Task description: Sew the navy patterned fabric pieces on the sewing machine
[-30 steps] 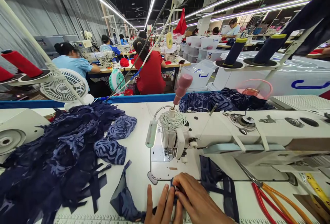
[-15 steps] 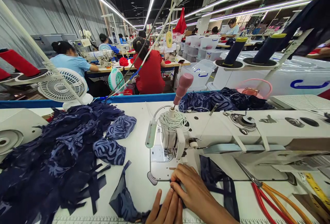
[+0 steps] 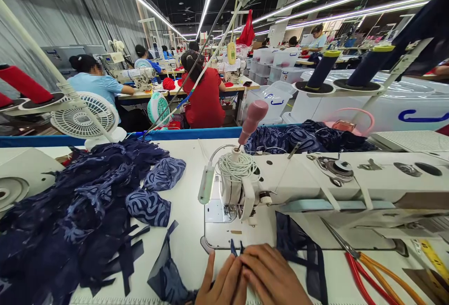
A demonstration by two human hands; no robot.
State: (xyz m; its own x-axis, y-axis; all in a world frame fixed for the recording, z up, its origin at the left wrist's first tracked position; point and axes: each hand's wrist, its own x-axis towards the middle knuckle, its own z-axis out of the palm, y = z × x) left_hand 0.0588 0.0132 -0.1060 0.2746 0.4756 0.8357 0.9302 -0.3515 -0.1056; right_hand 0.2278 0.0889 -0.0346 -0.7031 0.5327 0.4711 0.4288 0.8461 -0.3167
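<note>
My left hand point(image 3: 221, 282) and my right hand point(image 3: 271, 274) meet at the front of the sewing machine's bed. Their fingertips are pressed together on a navy fabric piece point(image 3: 233, 247), and two narrow ends of it stick out past the fingers. Most of what they grip is hidden under the hands. To the left lies a patterned navy section point(image 3: 172, 279) that runs under my left hand. On the right, sheer navy mesh with dark bands point(image 3: 298, 244) reaches out from beside my right hand. The needle area of the sewing machine point(image 3: 231, 211) is just beyond my fingers.
A heap of navy pieces point(image 3: 80, 202) covers the left side, with two patterned cups point(image 3: 149, 206) beside it. Red-and-orange-handled scissors point(image 3: 358, 256) and a yellow tape measure point(image 3: 433, 256) lie right. A pink-handled screwdriver point(image 3: 250, 120) stands on the machine head. Co-workers sit ahead.
My right hand has shifted back toward me and lies lower beside my left fingertips. Two navy fabric ends now show above the fingers.
</note>
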